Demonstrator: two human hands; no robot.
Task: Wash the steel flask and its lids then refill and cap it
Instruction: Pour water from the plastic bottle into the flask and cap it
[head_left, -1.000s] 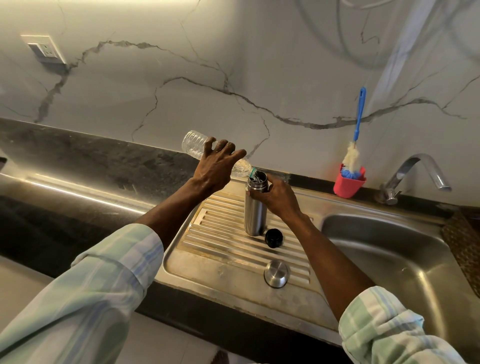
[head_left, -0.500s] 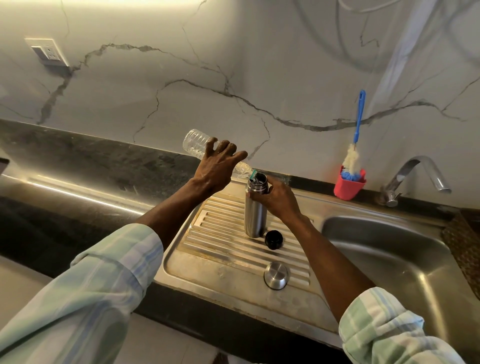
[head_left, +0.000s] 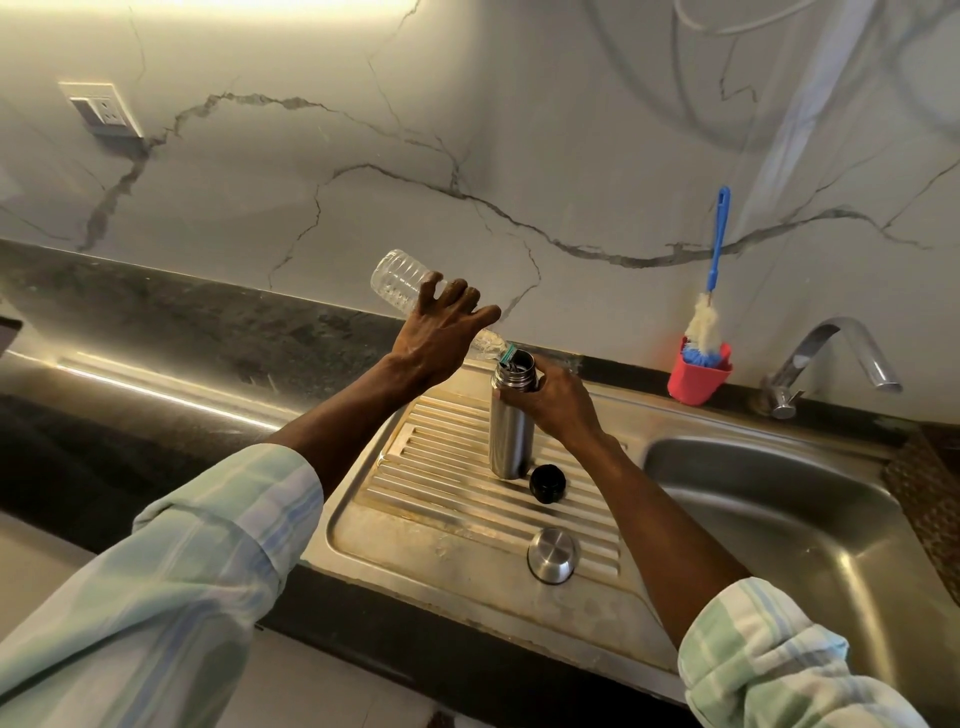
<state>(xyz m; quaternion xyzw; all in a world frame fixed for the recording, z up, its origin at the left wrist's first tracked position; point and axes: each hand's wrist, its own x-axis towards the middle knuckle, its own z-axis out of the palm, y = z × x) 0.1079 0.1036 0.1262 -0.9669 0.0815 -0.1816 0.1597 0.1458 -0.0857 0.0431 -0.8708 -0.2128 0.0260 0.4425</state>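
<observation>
The left hand (head_left: 441, 338) is gripping a clear plastic bottle (head_left: 402, 280), fingers wrapped around its body, and is tilting it neck-down so that its mouth is meeting the open steel flask (head_left: 511, 431), evidently to refill it. The right hand (head_left: 558, 402) is clasping the flask's neck, steadying it upright on the ribbed drainboard (head_left: 457, 519). The flask is showing a brushed, uncapped body, while its black inner lid (head_left: 547, 483) and steel cap (head_left: 551, 553) are lying just in front, apart from it.

A steel drainboard (head_left: 447, 525) with raised ribs sat in a dark stone counter (head_left: 156, 332), joined on its right to a sink basin (head_left: 779, 519). On the ribs stood a steel flask (head_left: 510, 441), upright, with a black lid (head_left: 547, 483) just beside its base and a steel cap (head_left: 551, 554) nearer the front edge. A red cup (head_left: 698, 382) stood at the back by the wall.
</observation>
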